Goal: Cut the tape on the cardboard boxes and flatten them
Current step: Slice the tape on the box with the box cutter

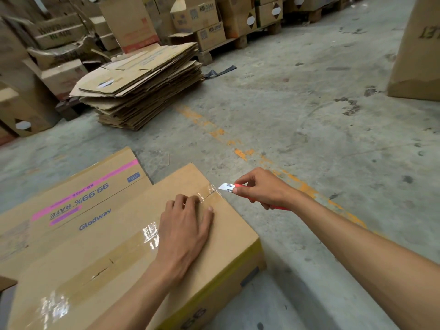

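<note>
the left hand (184,225) lies flat, fingers straight, on the taped box (133,253). the right hand (258,189) grips a red knife (229,187), its blade at the tape (209,195) on the box's far edge

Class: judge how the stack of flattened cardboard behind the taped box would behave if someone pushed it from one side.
The stack of flattened cardboard would probably shear rather than slide whole: its sheets lie loose with uneven edges. Single sheets would likely bend, since several corners already curl. It seems unlikely to tip, being low and wide.
</note>
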